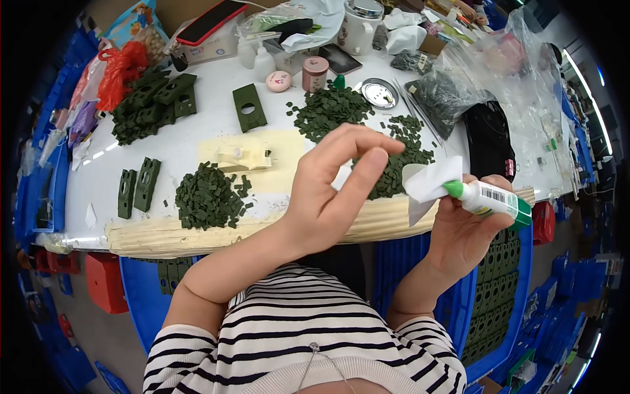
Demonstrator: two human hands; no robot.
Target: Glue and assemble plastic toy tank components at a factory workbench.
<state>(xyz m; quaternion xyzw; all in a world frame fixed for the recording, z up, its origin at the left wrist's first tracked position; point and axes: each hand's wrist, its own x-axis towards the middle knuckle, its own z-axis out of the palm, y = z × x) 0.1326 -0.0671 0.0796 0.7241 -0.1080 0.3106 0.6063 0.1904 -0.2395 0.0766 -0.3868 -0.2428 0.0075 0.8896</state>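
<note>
Fingers (361, 136) of left hand (325, 190) curved, apart from thumb, those of right hand (462, 233) around a near-level bottle (493, 199)

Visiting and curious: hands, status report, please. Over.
Left hand: raised, open, nothing visible in it. Right hand: gripping a white-and-green squeeze bottle. Possibly in the way: white paper at the bottle's green nozzle.

I see a barcode (493, 194) on the green-and-white bottle (474, 196), right of frame, pink marks (278, 82) on a round container (279, 75), upper centre, no words legible.
</note>
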